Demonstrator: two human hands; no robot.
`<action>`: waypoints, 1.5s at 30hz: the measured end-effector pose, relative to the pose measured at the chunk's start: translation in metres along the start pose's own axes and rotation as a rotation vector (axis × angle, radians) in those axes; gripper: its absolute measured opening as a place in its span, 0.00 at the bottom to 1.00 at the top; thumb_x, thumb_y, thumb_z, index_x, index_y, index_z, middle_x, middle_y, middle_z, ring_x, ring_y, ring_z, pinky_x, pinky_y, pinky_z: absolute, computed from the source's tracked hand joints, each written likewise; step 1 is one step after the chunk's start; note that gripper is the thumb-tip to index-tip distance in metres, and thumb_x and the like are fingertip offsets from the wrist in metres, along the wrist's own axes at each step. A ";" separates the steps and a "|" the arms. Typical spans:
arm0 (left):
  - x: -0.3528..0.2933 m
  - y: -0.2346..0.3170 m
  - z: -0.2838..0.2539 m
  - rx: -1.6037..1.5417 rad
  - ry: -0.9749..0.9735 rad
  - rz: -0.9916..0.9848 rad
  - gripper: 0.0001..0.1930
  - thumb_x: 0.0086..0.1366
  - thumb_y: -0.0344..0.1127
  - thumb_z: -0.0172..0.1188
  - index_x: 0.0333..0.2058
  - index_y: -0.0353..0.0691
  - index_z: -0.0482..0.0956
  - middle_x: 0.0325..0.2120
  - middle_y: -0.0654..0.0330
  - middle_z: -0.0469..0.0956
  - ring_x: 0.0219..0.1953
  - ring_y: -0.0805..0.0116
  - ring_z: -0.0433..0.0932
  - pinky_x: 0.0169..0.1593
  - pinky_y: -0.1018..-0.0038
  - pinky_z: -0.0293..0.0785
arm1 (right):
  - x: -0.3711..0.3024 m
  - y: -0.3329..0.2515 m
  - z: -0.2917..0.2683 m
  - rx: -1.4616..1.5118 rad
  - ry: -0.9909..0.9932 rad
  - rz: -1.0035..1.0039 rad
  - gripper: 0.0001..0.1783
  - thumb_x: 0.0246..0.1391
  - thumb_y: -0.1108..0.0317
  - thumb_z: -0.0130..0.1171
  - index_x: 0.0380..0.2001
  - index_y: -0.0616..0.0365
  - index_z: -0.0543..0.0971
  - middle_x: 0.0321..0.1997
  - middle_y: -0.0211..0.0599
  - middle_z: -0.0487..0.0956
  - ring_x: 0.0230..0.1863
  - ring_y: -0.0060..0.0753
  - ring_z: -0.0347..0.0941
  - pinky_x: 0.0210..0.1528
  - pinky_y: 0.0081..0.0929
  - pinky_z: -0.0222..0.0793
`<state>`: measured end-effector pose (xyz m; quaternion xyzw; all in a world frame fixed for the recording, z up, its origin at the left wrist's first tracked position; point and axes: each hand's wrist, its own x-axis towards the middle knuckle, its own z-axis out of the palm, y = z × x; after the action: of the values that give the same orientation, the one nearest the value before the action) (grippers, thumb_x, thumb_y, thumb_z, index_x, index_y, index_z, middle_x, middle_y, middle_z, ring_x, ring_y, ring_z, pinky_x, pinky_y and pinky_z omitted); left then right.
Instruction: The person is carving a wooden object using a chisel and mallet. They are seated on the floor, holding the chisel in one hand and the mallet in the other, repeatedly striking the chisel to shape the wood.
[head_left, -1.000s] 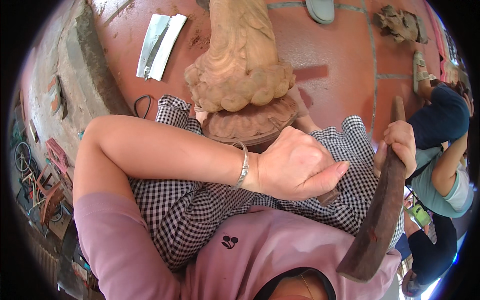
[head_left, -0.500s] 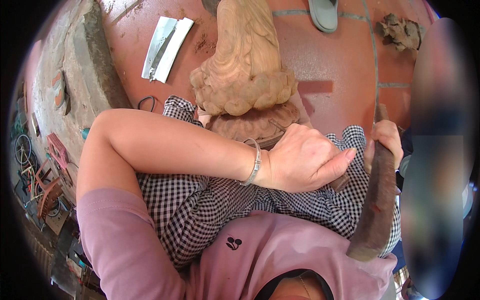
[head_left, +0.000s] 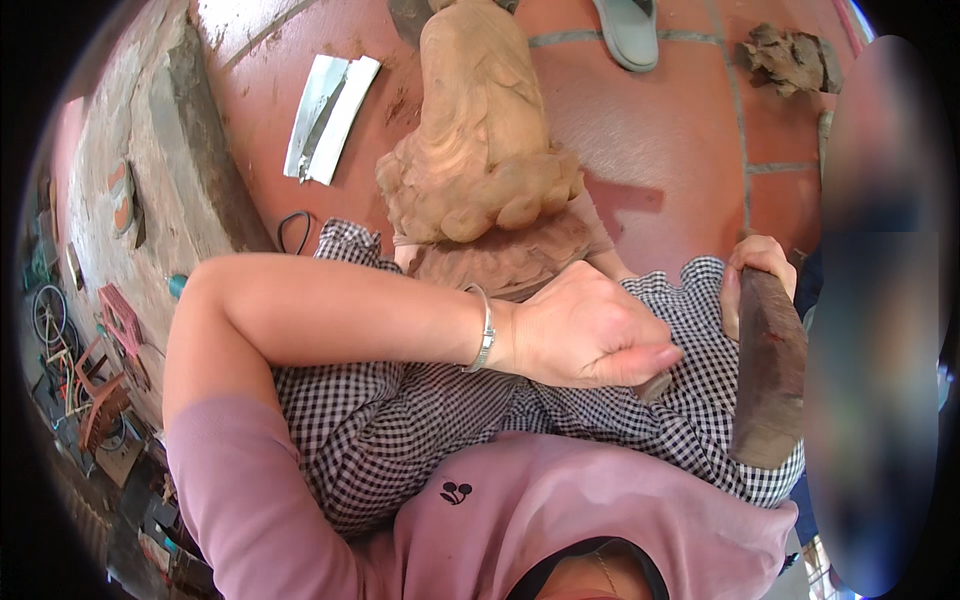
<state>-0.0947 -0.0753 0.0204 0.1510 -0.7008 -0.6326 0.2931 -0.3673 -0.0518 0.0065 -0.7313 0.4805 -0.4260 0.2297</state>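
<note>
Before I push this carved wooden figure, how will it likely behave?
The carved wooden figure is probably heavy, being bulky and apparently solid. It should stay stiff, since its surface looks like wood. It might roll sideways, as its sides look rounded, though its underside is hidden.

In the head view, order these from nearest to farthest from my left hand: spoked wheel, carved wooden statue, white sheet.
1. Carved wooden statue, ahead, slightly left.
2. White sheet, left of the statue.
3. Spoked wheel, far left.
</note>
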 end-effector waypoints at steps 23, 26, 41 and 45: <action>-0.058 -0.057 -0.039 0.001 0.067 -0.506 0.32 0.68 0.60 0.47 0.52 0.34 0.74 0.46 0.54 0.79 0.46 0.57 0.77 0.51 0.62 0.74 | 0.011 -0.005 -0.002 -0.191 -0.057 -0.091 0.16 0.43 0.65 0.64 0.36 0.56 0.75 0.28 0.36 0.74 0.30 0.44 0.73 0.32 0.37 0.67; -0.056 -0.054 -0.041 0.010 0.058 -0.507 0.31 0.68 0.60 0.48 0.51 0.34 0.74 0.45 0.54 0.79 0.46 0.57 0.78 0.50 0.63 0.74 | 0.014 -0.011 -0.006 -0.002 -0.024 -0.119 0.16 0.42 0.64 0.64 0.36 0.56 0.75 0.28 0.36 0.74 0.30 0.44 0.73 0.32 0.37 0.67; -0.053 -0.052 -0.041 0.026 0.051 -0.525 0.27 0.68 0.55 0.50 0.47 0.35 0.77 0.44 0.53 0.79 0.44 0.57 0.78 0.48 0.64 0.74 | 0.013 -0.013 -0.006 -0.030 -0.070 -0.067 0.20 0.38 0.64 0.66 0.37 0.57 0.76 0.28 0.36 0.74 0.31 0.46 0.73 0.33 0.41 0.68; -0.052 -0.052 -0.038 0.023 0.061 -0.529 0.26 0.67 0.54 0.50 0.46 0.35 0.78 0.43 0.53 0.80 0.43 0.58 0.78 0.47 0.64 0.74 | 0.009 -0.006 -0.004 -0.092 -0.126 -0.088 0.21 0.37 0.64 0.67 0.38 0.57 0.76 0.28 0.37 0.75 0.31 0.46 0.73 0.34 0.41 0.68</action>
<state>-0.0391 -0.0831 -0.0408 0.3513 -0.6349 -0.6743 0.1370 -0.3655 -0.0570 0.0169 -0.7868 0.4516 -0.3663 0.2068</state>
